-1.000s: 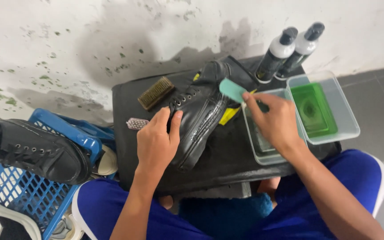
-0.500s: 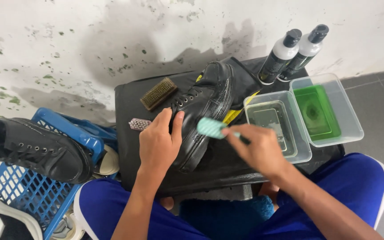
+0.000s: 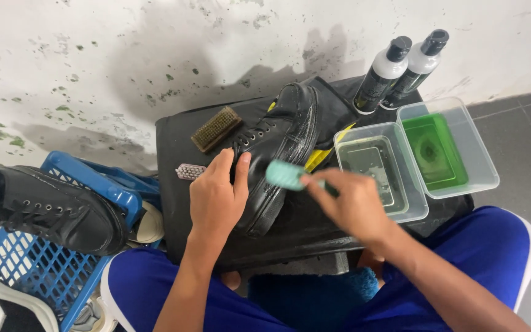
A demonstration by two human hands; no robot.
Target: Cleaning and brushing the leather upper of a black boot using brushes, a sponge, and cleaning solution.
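On the black cloth-covered stand against the stained white wall lies a black leather lace-up boot, its long axis running from the toe near the person's lap up and away toward the wall. The left hand is spread on the boot's laced side, thumb and fingers pressing it down. The right hand pinches the handle of a small teal plastic brush, whose head sits at the boot's right flank, just beside the wet sole edge. So the boot lies to the left of the right hand, and the brush is nearest to it. Just right of that hand stand a clear plastic tub of cloudy water and a clear tub of green liquid.
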